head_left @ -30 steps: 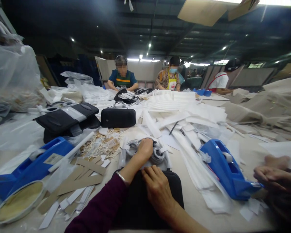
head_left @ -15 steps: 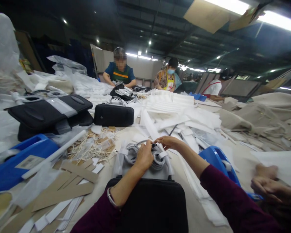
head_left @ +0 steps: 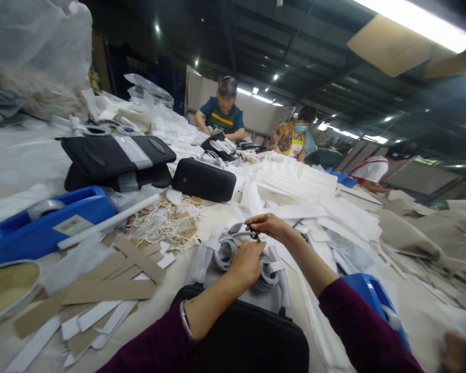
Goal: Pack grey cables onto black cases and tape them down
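On the strap bundle [head_left: 236, 248] both hands stay — right hand [head_left: 267, 226] now pinching its clip, left hand [head_left: 248, 261] pressing.

black case [head_left: 248, 336], grey straps [head_left: 233, 248], blue tape dispenser [head_left: 42, 228]

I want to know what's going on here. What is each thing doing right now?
left hand: pressing on the grey strap bundle
right hand: pinching a small black clip
black case: closed, lying flat
blue tape dispenser: resting on the table, untouched
cardboard strips: scattered flat
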Demonstrator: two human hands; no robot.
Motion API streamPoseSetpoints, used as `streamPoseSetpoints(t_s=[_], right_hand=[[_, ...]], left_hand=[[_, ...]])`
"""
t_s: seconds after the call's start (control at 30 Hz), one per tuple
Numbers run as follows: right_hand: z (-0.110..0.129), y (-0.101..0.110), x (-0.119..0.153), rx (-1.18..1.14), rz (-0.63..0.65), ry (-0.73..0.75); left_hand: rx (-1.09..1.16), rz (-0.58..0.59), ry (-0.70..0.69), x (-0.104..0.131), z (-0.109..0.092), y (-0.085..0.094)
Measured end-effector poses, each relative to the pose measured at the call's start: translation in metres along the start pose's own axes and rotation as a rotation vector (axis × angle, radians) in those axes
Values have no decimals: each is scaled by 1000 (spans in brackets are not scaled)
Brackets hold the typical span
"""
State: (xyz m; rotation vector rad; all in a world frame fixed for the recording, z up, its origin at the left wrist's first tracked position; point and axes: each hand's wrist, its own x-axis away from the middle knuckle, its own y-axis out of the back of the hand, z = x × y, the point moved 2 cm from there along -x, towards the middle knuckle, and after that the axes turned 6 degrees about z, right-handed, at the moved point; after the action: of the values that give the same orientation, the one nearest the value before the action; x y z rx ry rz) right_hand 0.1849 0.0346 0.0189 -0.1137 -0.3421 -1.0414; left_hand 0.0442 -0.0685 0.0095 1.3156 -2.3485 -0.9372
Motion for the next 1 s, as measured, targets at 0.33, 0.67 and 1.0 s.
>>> streamPoseSetpoints(t_s=[0.33, 0.67, 1.0], right_hand=[[36, -81, -73, 417, 275, -53], [14, -66, -66, 359, 306, 36], [74, -107, -142, 1151, -60, 227]], left_hand=[[-3, 27, 33, -1, 1, 3], [46, 16, 156, 2, 1, -1], [889, -135, 133, -9, 16, -17]])
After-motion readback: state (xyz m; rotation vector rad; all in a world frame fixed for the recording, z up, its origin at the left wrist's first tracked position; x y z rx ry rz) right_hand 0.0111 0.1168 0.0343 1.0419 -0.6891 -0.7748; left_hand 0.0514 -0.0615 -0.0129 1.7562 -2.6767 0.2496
